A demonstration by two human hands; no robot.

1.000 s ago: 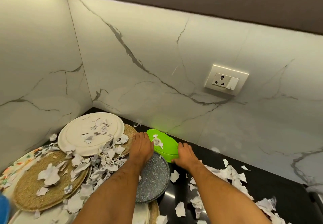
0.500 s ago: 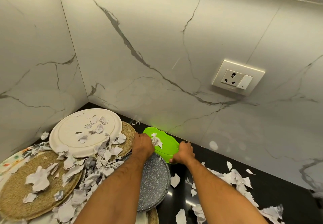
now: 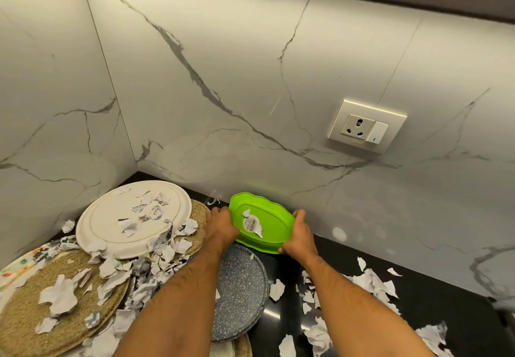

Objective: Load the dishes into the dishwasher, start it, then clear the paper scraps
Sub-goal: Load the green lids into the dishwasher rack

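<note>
Head view shows both hands on the green plastic tray (image 3: 264, 224), a scalloped oval dish near the back edge of the black countertop (image 3: 434, 298), close against the marble backsplash (image 3: 250, 92). The left hand (image 3: 221, 228) grips the tray's left rim with curled fingers; the right hand (image 3: 299, 235) clasps its right rim, thumb over the top. The tray looks tilted, its near edge over the speckled grey plate (image 3: 241, 292), though whether it is fully off the counter cannot be told from this angle.

As a judgement, the step in hand is the first one: gathering dishes for the dishwasher, which is not in view. The next move calls for keeping the tray level or tipping it on purpose, since two paper scraps (image 3: 252, 224) lie on it and would otherwise travel along or slide off. Both hands being taken, the other dishes must wait.

Toward the back left corner of the counter lies a white round plate (image 3: 111, 225) littered with torn paper, partly resting on a woven placemat (image 3: 199, 211); a second woven placemat (image 3: 25, 312) lies at the left edge. More scraps are scattered along the counter's right part.

On writing: one scrap on the tray carries what seems a printed barcode sticker, too small to read. A wall socket with switch (image 3: 365, 129) bears no legible mark.
</note>
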